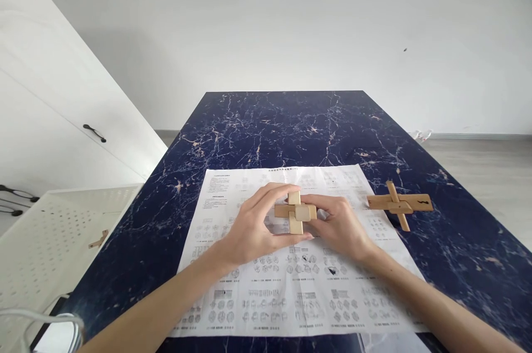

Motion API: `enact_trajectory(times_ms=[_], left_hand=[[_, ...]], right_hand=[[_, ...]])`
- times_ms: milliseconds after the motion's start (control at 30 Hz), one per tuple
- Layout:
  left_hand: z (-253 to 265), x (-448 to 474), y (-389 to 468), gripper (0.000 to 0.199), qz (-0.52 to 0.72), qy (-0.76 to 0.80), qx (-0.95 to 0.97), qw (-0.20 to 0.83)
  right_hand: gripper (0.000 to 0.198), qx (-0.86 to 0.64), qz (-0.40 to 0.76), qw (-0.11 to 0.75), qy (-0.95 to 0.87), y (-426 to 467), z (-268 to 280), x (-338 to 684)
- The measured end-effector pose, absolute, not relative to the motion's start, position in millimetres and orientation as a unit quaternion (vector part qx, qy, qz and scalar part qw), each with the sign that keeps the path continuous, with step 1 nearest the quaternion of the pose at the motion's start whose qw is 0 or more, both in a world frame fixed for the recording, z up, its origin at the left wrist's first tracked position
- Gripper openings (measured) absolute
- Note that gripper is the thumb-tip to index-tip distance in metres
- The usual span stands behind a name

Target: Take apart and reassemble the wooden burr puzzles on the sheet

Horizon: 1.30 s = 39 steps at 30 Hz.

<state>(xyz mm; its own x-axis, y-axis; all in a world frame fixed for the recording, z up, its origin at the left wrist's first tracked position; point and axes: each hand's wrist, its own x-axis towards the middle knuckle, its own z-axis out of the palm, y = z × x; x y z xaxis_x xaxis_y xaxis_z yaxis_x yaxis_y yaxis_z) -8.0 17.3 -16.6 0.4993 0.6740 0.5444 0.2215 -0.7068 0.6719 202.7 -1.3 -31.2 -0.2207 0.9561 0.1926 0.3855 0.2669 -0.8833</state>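
Observation:
Over the middle of a printed sheet, a wooden burr puzzle of interlocking light bars is held between both hands. My left hand grips it from the left, fingers at its upper bar end and thumb along its lower end. From the right, my right hand pinches the end of the crosswise bar between fingers and thumb. Parts of the puzzle are covered by the fingers. The white instruction sheet lies beneath, with rows of small diagrams and text.
A second wooden cross-shaped puzzle rests at the sheet's right edge on the dark blue marbled table. At the left is a white perforated basket with a small wooden piece in it. White cabinets stand beyond; a cable runs at lower left.

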Motion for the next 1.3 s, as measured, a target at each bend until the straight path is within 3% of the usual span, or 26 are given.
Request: enact_trajectory(times_ms=[600, 867, 1067, 1300], left_hand=[[-12.5, -9.6, 25.7, 0.068, 0.361, 0.337, 0.792, 0.359], [-8.4, -10.3, 28.1, 0.07, 0.335, 0.384, 0.755, 0.413], [-3.1, -11.3, 31.4, 0.056, 0.282, 0.369, 0.736, 0.492], [-4.0, -9.1, 33.0, 0.046, 0.262, 0.385, 0.716, 0.52]], right_hand=[[0.017, -0.535, 0.319, 0.344, -0.702, -8.7, -35.1, 204.0], [0.024, -0.534, 0.31, 0.339, -0.71, -9.1, -34.1, 203.1], [0.027, -0.518, 0.334, 0.315, -0.722, -6.9, -32.1, 204.8], [0.037, -0.506, 0.235, 0.336, -0.759, -5.1, -26.4, 210.0]])
